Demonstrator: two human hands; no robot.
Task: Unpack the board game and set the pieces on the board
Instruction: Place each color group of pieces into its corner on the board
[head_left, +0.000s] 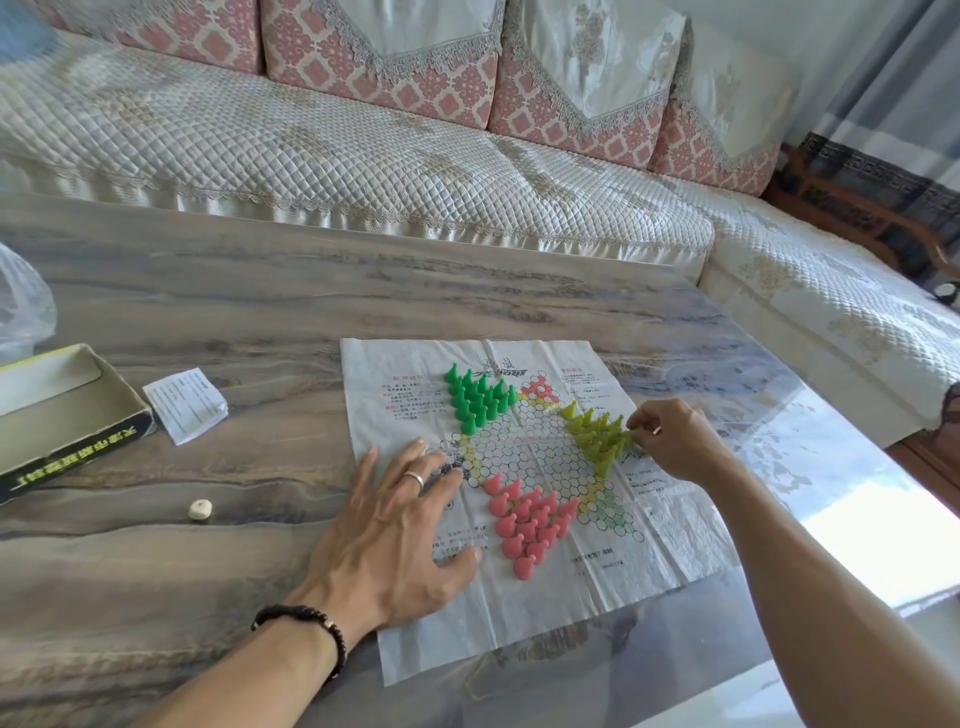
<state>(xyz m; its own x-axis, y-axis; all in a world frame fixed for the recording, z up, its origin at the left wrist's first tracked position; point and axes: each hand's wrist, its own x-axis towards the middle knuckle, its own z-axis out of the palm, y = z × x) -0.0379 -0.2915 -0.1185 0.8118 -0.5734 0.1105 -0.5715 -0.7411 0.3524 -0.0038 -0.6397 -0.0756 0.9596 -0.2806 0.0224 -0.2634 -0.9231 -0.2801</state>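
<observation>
On worktop (218, 291), paper board (535, 618) spread flat, creased. Left hand (395, 525), fingers straight and spread, pressing down left part of board, ring on one finger. Right hand (670, 436) at right side of board, fingertips pinching one yellow piece (626, 435) at edge of yellow group (597, 434). Green pieces (478, 397) standing in upper left point of star, pink pieces (530, 519) in lower point. Left of board: folded leaflet (186, 405), open box (62, 410), die (200, 510). Behind worktop, quilted sofa (311, 145).
</observation>
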